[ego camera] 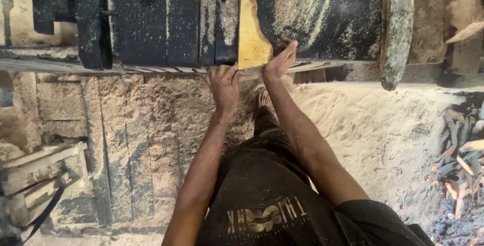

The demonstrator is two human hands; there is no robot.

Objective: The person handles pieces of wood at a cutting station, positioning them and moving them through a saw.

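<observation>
A dark, sawdust-strewn bench [322, 14] fills the top of the view, built of several blackened planks laid side by side. Below it the floor [383, 130] is banked with pale sawdust, with stone blocks to the left and a scatter of wood scraps [461, 170] at the far right edge.

One fresh, yellow wooden slab [250, 34] lies lengthwise on the bench between the dark planks, its near end at the bench edge — it is the only pale, newly cut piece among them. A long, weathered grey-green beam [398, 29] lies further right, well apart from the slab.

Two hands are on the work. The left hand [224, 85] lies knuckles-up at the bench edge just left of the slab's end, fingers curled down against the edge, likely to brace it there. The right hand [281, 60] is pressed against the slab's right side near its end, fingers bent around it; the grip looks closed on the wood, seemingly to keep the piece from shifting — though the fingertips are partly hidden. One bare foot [260, 97] shows in the sawdust beneath the arms.
</observation>
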